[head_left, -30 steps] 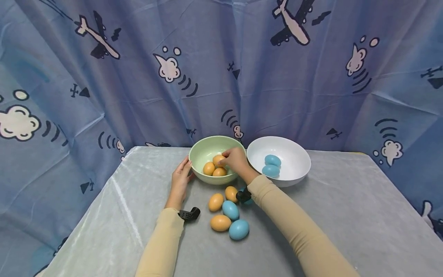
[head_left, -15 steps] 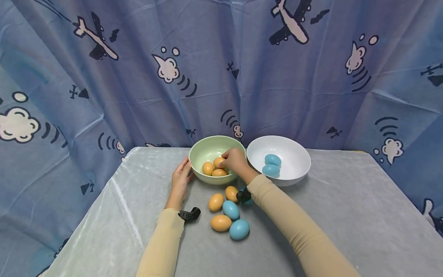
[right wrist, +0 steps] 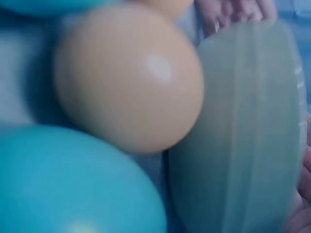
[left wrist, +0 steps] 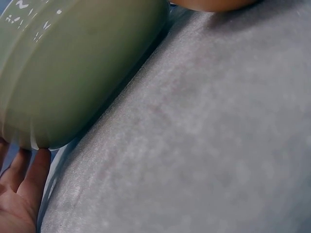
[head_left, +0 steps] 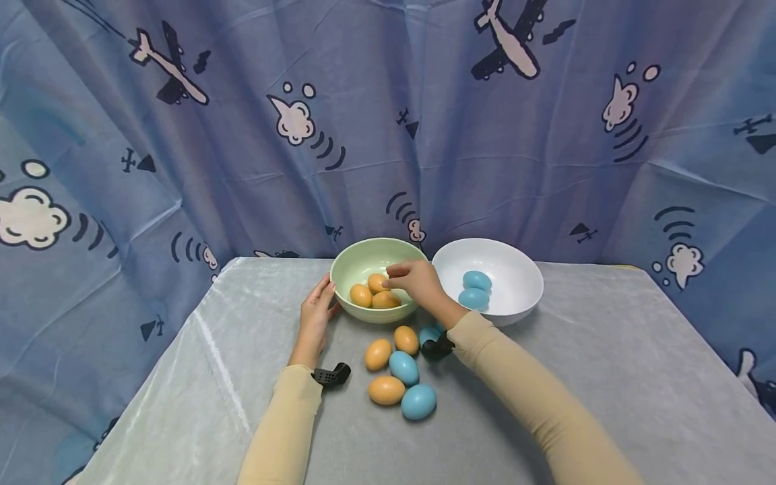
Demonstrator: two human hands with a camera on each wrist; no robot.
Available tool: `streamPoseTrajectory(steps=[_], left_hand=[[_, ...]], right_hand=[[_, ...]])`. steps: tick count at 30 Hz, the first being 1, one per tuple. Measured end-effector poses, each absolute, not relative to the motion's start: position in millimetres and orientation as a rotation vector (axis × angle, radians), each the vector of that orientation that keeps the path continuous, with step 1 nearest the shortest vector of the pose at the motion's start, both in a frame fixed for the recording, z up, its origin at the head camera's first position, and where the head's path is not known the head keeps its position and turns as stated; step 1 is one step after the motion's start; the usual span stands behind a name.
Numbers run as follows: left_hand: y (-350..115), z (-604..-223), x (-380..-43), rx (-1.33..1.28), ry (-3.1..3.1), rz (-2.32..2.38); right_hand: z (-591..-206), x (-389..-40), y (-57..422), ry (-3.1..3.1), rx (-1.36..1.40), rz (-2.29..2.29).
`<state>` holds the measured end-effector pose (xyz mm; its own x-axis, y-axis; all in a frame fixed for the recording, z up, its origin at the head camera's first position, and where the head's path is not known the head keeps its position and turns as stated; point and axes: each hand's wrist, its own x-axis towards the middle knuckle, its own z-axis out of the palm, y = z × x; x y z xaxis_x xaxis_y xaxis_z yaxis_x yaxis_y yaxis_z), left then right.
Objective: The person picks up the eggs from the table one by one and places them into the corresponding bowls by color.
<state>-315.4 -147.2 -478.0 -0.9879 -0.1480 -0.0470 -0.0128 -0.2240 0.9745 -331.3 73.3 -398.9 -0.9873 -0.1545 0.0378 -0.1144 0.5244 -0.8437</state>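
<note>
My left hand rests its extended fingers against the left side of the light green bowl; the left wrist view shows straight fingers touching its wall. Inside the bowl lie three orange eggs, the rear one right by my right fingertips. My right hand reaches over the bowl's right rim, thumb and fingers apart, with no egg between them. Close up in the right wrist view are an orange egg and a blue egg on the table, beside the bowl's outer wall.
A white bowl with two blue eggs stands just right of the green one. In front of the bowls, several orange and blue eggs lie on the grey cloth. A blue patterned curtain hangs behind.
My right hand has let go of the rear orange egg and drawn slightly right. The orange eggs in the bowl have shifted a little left. My left hand stays at the bowl.
</note>
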Motion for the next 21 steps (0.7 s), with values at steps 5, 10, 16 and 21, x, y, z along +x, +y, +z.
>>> streamPoseTrajectory(steps=[5, 10, 16, 21], left_hand=[[-147.8, -477.9, -314.5, 0.204, -1.910, -2.378], [-149.3, -477.4, -315.8, 0.199, -1.911, -2.389], [-149.0, -476.1, -315.5, 0.169, -1.906, -2.389], [-146.7, -476.6, -313.6, 0.175, -1.896, -2.385]], right_hand=[[-391.9, -306.9, 84.9, 2.599, -0.200, -1.613], [-387.1, -277.7, 99.2, 2.509, -0.225, -1.648], [-385.2, -245.1, 114.6, 2.416, -0.321, -1.645], [-388.3, -227.5, 123.2, 2.371, -0.358, -1.629]])
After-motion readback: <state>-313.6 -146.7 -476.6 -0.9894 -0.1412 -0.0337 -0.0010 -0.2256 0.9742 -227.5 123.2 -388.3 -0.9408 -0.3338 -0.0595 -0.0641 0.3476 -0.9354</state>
